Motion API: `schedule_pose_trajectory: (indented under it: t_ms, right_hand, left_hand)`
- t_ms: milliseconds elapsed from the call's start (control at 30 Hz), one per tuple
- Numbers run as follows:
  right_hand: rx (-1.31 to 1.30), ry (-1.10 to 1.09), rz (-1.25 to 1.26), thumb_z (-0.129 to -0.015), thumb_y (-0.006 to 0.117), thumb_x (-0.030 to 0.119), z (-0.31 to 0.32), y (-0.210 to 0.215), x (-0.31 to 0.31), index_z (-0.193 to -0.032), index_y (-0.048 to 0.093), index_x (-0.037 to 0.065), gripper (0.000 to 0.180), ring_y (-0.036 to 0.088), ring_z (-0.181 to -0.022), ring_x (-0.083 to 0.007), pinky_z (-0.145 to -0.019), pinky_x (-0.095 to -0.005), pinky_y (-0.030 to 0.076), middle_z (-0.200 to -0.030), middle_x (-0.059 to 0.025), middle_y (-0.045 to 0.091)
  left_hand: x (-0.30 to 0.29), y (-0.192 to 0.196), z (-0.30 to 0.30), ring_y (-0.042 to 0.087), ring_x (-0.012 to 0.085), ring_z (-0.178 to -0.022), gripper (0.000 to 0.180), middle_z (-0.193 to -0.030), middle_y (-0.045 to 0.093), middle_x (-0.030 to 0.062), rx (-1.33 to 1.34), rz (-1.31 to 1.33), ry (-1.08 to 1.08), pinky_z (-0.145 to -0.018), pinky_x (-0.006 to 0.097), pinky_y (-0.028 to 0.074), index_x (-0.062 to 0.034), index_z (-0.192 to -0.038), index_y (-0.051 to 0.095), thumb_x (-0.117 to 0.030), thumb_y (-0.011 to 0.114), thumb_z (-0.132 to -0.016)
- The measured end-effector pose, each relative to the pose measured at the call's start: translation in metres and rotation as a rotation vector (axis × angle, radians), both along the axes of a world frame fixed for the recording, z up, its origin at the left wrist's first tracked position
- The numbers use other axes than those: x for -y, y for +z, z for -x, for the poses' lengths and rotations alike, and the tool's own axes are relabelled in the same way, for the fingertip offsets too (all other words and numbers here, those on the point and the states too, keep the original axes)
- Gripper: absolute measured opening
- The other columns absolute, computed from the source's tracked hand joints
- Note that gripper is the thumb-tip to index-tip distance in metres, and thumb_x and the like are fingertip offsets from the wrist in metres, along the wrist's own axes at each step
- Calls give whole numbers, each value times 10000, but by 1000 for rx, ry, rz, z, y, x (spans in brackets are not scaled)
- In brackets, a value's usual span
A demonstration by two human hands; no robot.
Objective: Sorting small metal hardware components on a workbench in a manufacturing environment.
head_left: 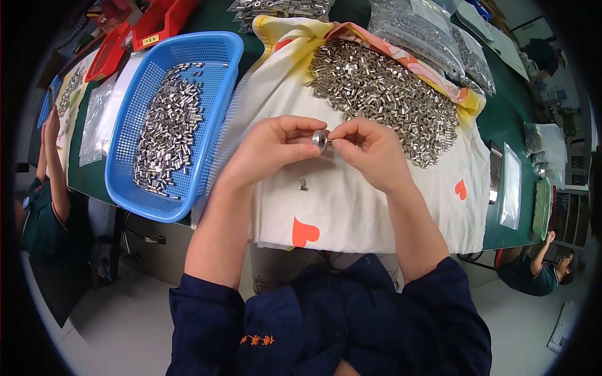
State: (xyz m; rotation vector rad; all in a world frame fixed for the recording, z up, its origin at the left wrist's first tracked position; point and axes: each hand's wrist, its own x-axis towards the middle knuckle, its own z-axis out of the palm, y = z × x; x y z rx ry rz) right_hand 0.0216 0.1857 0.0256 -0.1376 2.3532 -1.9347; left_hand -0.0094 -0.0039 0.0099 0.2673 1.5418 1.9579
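Note:
My left hand (pixel 276 147) pinches a round metal ring gauge (pixel 320 139) between thumb and fingers. From the right, my right hand (pixel 370 150) holds a small shiny metal pin (pixel 330 141) at the opening of the ring; how far it sits inside I cannot tell. Both hands are above a white cloth (pixel 269 207) with red hearts. A couple of loose pins (pixel 303 184) lie on the cloth below my hands. Beyond my right hand spreads a big heap of the same metal pins (pixel 382 81).
At the left stands a blue plastic basket (pixel 116 169) part-filled with pins. Red bins (pixel 157 28) are behind it. Bags of metal parts (pixel 414 28) lie at the back right. A dark phone-like object (pixel 495 169) rests right of the cloth. Other people work at both sides.

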Motion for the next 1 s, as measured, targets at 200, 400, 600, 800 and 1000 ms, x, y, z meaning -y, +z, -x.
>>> schedule_pose_trajectory:
  t_ms: [200, 400, 600, 800, 1000]
  right_hand:
    - [-148, -2, -255, -722, 603, 48, -4, 6, 10, -807, 617, 22, 90, 566, -638, -108, -605, -228, 459, -738, -41, 616]
    - [-450, -59, -417, -709, 601, 37, -6, -6, 13, -778, 615, 28, 71, 580, -623, -169, -573, -264, 466, -741, -68, 603]
    - [-265, -23, -250, -705, 625, 53, -3, -3, 10, -766, 597, 28, 71, 541, -583, -130, -548, -254, 441, -693, -36, 585]
    - [194, 75, -60, -688, 699, 126, 8, -4, -9, -782, 607, 61, 147, 474, -582, -45, -540, -193, 400, -656, 27, 554]
    - [-39, -110, -572, -718, 632, 124, 15, 7, -35, -779, 618, 46, 100, 557, -607, -170, -570, -282, 442, -689, -57, 600]
  left_hand:
    - [2, -6, 0, 567, 51, -793, 344, -878, 620, 21, -63, 37, 1, -704, 183, 455, 6, -1081, 567, -39, 654, -751]
    - [-3, -3, -1, 566, 64, -805, 367, -920, 615, 39, -60, 68, 32, -718, 193, 458, 21, -1096, 552, 3, 643, -740]
    - [-2, 0, -2, 569, 83, -831, 381, -953, 609, 53, -47, 86, 24, -742, 205, 460, 37, -1098, 544, 42, 630, -727]
    - [-1, 4, -4, 567, 58, -780, 349, -879, 621, 36, -56, 82, -74, -699, 194, 464, 26, -1070, 571, 17, 642, -729]
    - [6, 7, -5, 565, 62, -790, 334, -876, 620, 32, -27, 87, -205, -711, 202, 465, 20, -1033, 589, 48, 650, -706]
